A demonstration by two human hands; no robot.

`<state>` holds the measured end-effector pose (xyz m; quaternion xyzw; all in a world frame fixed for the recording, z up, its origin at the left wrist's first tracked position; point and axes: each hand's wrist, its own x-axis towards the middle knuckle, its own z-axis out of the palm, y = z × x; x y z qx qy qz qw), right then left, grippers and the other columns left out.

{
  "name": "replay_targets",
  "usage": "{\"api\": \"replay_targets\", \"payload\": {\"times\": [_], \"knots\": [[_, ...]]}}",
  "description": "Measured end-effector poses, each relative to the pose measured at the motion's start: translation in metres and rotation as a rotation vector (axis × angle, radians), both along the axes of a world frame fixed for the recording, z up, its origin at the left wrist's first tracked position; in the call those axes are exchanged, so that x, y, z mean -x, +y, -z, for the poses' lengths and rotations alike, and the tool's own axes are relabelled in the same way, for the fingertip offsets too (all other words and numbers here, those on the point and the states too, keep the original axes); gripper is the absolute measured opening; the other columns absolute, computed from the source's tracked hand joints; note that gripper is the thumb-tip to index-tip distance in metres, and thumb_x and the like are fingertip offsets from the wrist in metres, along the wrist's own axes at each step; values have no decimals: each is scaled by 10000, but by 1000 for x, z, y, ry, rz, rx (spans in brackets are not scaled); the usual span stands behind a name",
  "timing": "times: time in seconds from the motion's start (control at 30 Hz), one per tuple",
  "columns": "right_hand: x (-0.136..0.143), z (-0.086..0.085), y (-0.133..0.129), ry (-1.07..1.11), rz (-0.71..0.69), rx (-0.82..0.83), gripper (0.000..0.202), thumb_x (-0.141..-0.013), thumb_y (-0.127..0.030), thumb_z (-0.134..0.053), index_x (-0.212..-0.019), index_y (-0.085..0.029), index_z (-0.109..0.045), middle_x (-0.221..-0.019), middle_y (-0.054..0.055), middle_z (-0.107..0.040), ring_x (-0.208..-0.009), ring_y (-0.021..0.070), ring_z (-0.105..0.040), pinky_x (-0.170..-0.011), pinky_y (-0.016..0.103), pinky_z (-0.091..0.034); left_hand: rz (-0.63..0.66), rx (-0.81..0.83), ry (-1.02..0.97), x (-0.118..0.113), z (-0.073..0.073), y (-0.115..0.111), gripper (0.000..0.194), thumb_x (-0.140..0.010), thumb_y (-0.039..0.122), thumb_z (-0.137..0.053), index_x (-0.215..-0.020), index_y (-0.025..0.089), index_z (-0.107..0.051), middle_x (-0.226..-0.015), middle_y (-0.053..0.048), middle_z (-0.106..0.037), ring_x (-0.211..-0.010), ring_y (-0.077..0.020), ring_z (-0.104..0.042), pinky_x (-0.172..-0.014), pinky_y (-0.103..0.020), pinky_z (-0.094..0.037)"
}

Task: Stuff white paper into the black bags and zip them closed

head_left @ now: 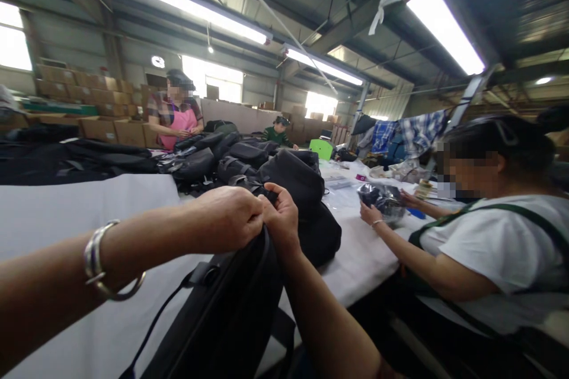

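A black bag (226, 314) stands tilted close in front of me, its long edge running up to my hands. My left hand (237, 216) is closed in a pinch at the bag's top end, with a silver bangle on the wrist. Pressed against it, my right hand (283, 219) also grips the bag's top end, its fingers curled. The small part between my fingertips is hidden. From the bag's left side hangs a thin black strap (162, 314). Just beyond my hands lies a pile of black bags (293, 177).
A white-covered table (351, 266) spreads around the bags. On the right, a co-worker (480, 237) holds a plastic-wrapped dark item (381, 198). Across the table are a person in a pink apron (180, 124) and another person in green (276, 135). Cardboard boxes (102, 130) stand at the left.
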<state>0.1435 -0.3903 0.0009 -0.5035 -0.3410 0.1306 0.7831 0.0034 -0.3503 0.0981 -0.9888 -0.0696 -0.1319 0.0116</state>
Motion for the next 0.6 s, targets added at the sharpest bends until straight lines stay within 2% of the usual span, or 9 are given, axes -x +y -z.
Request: {"api": "replay_targets", "payload": {"times": [0.1, 0.17, 0.23, 0.3, 0.4, 0.5, 0.6], "knots": [[-24, 1, 15, -2, 73, 72, 328, -696, -253, -755, -1016, -204, -706, -681, -52, -632, -604, 130, -545, -551, 244, -458, 155, -119, 50, 8, -6, -8, 217, -836, 159, -592, -623, 202, -588, -658, -27, -620, -567, -166, -490, -564, -337, -279], [-43, 4, 28, 40, 132, 112, 300, -661, -205, -754, -957, -194, -704, -667, -56, -623, -605, 130, -550, -555, 240, -470, 260, -289, 135, 17, 0, -14, 160, -741, 92, -652, -639, 203, -599, -657, -31, -620, -524, -171, -455, -514, -347, -242], [-59, 9, 38, 68, 171, 134, 277, -666, -180, -750, -938, -191, -701, -668, -54, -626, -608, 133, -562, -566, 242, -482, 324, -444, 165, 29, 14, -18, 165, -658, 45, -664, -668, 203, -617, -648, -35, -612, -488, -183, -424, -472, -363, -203], [-72, 17, 46, 103, 205, 167, 258, -692, -157, -758, -942, -189, -705, -684, -48, -638, -614, 132, -575, -589, 244, -499, 373, -495, 151, 46, 32, -19, 200, -644, 18, -644, -713, 205, -628, -651, -32, -603, -498, -199, -444, -458, -374, -210], [-92, 37, 49, 195, 272, 269, 149, -805, -154, -761, -935, -159, -689, -715, -42, -641, -606, 111, -576, -619, 246, -518, 357, -358, 101, 81, 68, -20, 231, -715, -13, -593, -745, 217, -596, -682, -18, -601, -526, -192, -471, -468, -376, -252], [-115, 58, 45, 296, 339, 394, 114, -957, -241, -699, -953, -133, -660, -810, -18, -659, -642, 98, -601, -631, 245, -541, 244, -171, -17, 122, 106, -22, 220, -813, 20, -542, -757, 233, -534, -716, -4, -585, -532, -185, -447, -489, -371, -273], [-130, 73, 43, 339, 378, 476, 163, -1000, -286, -663, -1061, -135, -657, -928, 14, -677, -721, 113, -640, -653, 254, -573, 135, -159, -71, 155, 139, -24, 244, -882, 16, -470, -783, 235, -509, -752, -13, -571, -587, -200, -443, -528, -375, -272]]}}
